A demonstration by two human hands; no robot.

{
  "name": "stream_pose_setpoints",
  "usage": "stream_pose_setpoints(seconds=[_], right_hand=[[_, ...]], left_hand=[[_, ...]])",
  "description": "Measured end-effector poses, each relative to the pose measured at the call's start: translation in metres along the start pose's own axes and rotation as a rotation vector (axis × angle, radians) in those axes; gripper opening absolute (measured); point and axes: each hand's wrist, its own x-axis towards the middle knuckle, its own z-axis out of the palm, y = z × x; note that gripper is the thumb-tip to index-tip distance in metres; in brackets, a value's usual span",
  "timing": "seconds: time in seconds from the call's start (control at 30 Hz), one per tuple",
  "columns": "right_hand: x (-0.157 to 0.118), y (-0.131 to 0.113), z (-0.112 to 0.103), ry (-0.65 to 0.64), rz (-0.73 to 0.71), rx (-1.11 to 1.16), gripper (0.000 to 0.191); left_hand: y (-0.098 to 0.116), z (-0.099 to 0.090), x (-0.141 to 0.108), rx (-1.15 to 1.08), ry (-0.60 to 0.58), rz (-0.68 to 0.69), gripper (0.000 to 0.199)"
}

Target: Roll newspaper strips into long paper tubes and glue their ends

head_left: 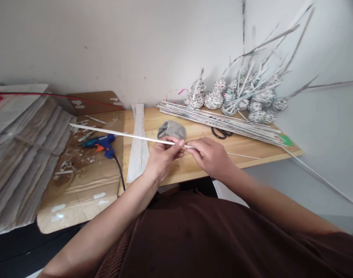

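A long thin white paper tube (130,135) slants from the upper left down to my hands over the wooden table. My left hand (166,152) pinches it near its right end, between thumb and fingers. Close beside it, my right hand (207,154) has its thumb and forefinger closed on the tube's tip. A thin pale stick (243,155) shows to the right of my right hand; where its left end lies is hidden. Just behind my left hand sits a crumpled grey cloth (172,130). Flat paper strips (138,144) lie to the left.
Cardboard (86,185) with scraps holds a blue glue gun (102,145). Newspaper stacks (25,154) stand far left. A bundle of paper tubes (219,121), black-handled scissors (221,133) and several woven paper gourd shapes (214,99) are at the back right of the table (176,175).
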Motion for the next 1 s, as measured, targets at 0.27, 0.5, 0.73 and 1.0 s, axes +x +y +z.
stream_pose_setpoints(seconds=[0.27, 0.5, 0.73, 1.0], right_hand=[[-0.008, 0.000, -0.001, -0.030, -0.006, -0.046, 0.024], [-0.007, -0.003, 0.002, -0.099, -0.026, -0.103, 0.027], [-0.005, 0.003, 0.003, -0.146, 0.058, 0.052, 0.023], [0.002, 0.004, 0.000, -0.265, 0.208, 0.264, 0.019]], left_hand=[[-0.006, -0.004, -0.002, -0.019, 0.032, 0.053, 0.025], [-0.013, 0.000, -0.003, -0.017, 0.036, -0.016, 0.027], [-0.018, -0.008, 0.004, 0.081, -0.025, -0.043, 0.028], [-0.018, -0.019, 0.008, 0.211, -0.041, -0.039, 0.027]])
